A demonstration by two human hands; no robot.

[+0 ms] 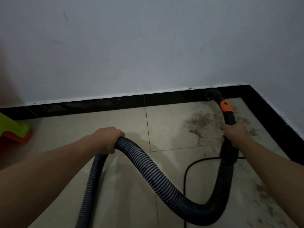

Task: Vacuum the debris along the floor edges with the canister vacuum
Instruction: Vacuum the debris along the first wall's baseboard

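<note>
Ribbed hose [164,178] held in grip of left hand [107,139]; right hand [235,134] grips wand [228,116], nozzle [212,93] at baseboard [98,104].

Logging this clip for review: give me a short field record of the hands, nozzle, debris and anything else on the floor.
left hand: grips hose
right hand: grips wand
nozzle: at baseboard, near the corner
debris: patch on tiles left of wand, more along right edge
cord: on floor, curving past hose
other: green and orange plastic item, far left
</note>
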